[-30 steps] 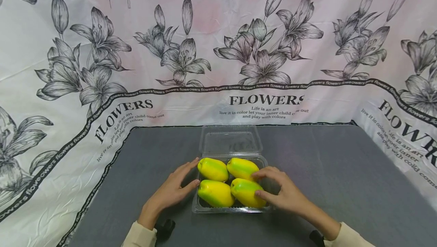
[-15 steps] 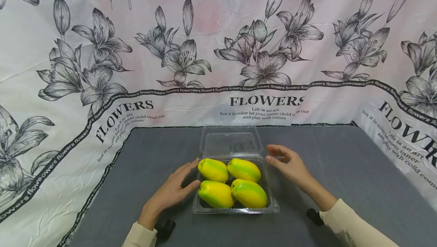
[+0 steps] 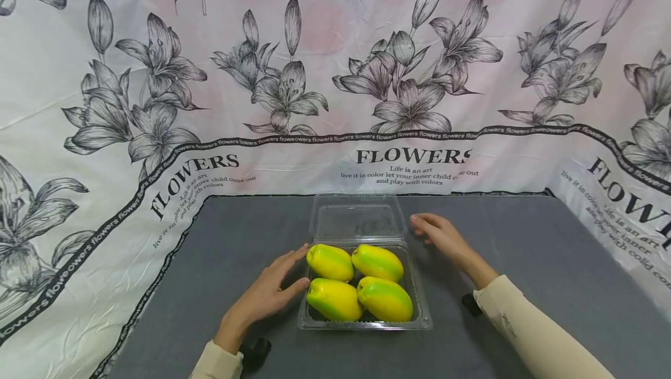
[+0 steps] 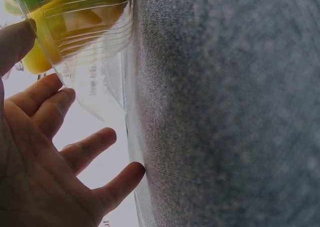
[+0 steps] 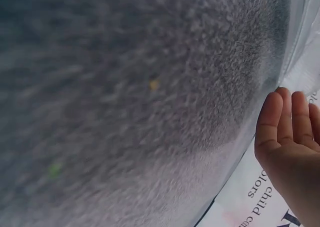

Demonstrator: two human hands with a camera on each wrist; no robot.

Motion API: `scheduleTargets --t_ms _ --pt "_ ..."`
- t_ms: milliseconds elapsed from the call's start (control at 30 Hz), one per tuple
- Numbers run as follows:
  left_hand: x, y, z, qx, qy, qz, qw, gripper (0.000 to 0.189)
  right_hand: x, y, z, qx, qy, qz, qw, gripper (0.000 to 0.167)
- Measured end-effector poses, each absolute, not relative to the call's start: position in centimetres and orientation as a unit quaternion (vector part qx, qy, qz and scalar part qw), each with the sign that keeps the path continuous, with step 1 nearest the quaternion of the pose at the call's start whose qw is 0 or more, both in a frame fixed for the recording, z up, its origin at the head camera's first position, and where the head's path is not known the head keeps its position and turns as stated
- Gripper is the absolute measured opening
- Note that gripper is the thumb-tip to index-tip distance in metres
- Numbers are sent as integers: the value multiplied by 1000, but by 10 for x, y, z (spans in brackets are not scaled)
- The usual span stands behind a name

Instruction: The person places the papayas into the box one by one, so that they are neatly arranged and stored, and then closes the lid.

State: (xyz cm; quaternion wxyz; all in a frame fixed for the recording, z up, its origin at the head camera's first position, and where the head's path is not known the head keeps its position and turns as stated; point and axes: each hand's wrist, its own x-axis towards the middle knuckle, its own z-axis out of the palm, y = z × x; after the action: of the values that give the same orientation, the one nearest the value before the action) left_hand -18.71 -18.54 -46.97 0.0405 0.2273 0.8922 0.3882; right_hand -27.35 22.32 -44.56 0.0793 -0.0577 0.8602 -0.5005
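Observation:
A clear plastic clamshell box [image 3: 367, 326] sits on the grey table with its lid [image 3: 362, 222] folded back toward the wall. Inside lie several yellow-green fruits that look like mangoes, in two rows, among them a back-right one [image 3: 377, 262] and a front-left one [image 3: 334, 300]. My left hand [image 3: 264, 291] is at the box's left side, fingers and thumb spread; in the left wrist view its fingertips touch the ribbed plastic wall [image 4: 90, 29]. My right hand [image 3: 448, 242] is beside the lid's right edge, fingers loosely bent, holding nothing; the right wrist view shows its fingers [image 5: 270, 112] close together.
Grey cloth covers the table [image 3: 524, 262]. A white flower-printed curtain [image 3: 293, 163] stands behind and along both sides. Dark straps [image 3: 257, 353] show at the wrists.
My right hand has left the fruits at the box's right side and moved back and right to beside the lid. The left hand stays at the box's left side.

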Motion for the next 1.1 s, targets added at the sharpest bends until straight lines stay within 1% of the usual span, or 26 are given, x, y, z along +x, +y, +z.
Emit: scheduleTargets --t_ms 200,367,500,667,733,1100 --pt "-187 -185 -470 226 893 388 41 69 -290 216 -449 -35 853 -505 126 80" --pt "-188 -185 -470 224 893 388 44 70 -296 214 -451 -53 822 -551 132 81" --pt "-188 -185 -470 221 893 389 45 70 -298 213 -452 -69 800 -585 114 74" --pt "-188 -186 -471 223 894 387 37 70 -295 212 -449 -80 793 -600 70 61" --pt "-188 -185 -471 224 895 384 34 70 -292 213 -447 -88 794 -599 53 59" --pt "-187 -185 -472 241 896 374 12 68 -277 217 -429 -146 773 -617 10 67"
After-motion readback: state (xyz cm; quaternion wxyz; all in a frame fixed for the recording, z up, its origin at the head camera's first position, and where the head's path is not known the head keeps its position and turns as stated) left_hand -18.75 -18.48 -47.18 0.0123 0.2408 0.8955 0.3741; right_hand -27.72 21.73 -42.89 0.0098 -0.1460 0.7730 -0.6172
